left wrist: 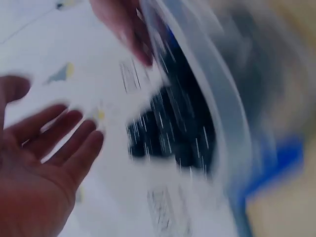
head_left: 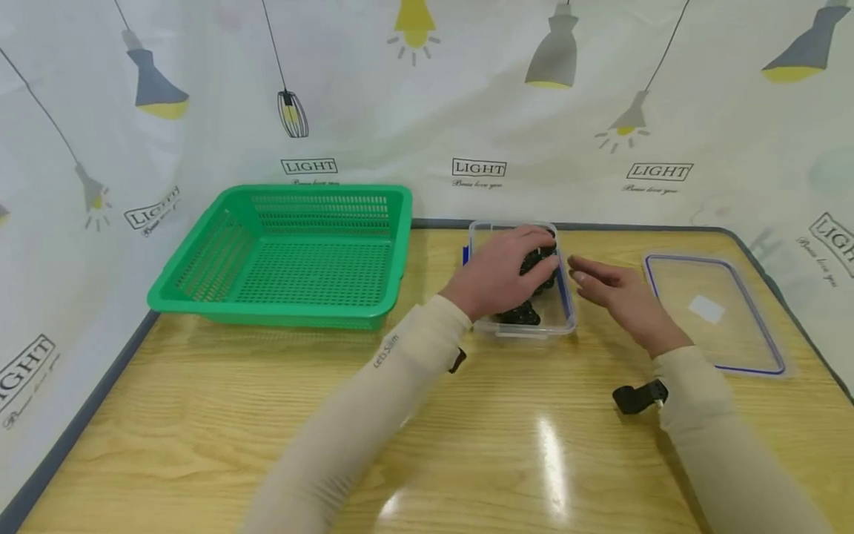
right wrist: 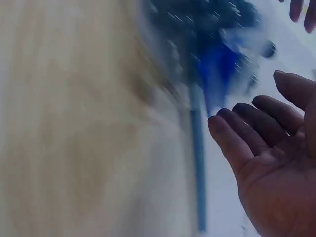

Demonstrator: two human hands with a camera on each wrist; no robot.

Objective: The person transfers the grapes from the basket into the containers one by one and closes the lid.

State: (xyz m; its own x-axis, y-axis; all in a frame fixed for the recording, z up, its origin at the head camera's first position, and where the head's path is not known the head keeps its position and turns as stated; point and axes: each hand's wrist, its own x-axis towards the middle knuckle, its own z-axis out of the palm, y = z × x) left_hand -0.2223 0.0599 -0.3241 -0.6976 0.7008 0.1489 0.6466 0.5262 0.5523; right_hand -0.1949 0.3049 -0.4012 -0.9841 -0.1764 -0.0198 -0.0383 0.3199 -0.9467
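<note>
A clear plastic box (head_left: 527, 330) with blue clips stands at the back of the table, holding a heap of dark, glossy lumps (head_left: 520, 314) of unclear kind. Over its left side reaches my left hand (head_left: 502, 271), fingers spread above the heap. In the left wrist view that hand (left wrist: 52, 163) has loosely extended fingers, apart from the dark lumps (left wrist: 168, 123), which are blurred. Just off the box's right side is my right hand (head_left: 622, 298), its fingers pointing toward the wall of the box. The right wrist view shows this hand (right wrist: 276, 153) with relaxed fingers and nothing in them.
A clear lid (head_left: 734, 326) with a blue seal and a white label lies on the table to the right. On the left stands a green slotted basket (head_left: 280, 310) with a bare floor. Behind the table hangs a lamp-print sheet (head_left: 373, 111).
</note>
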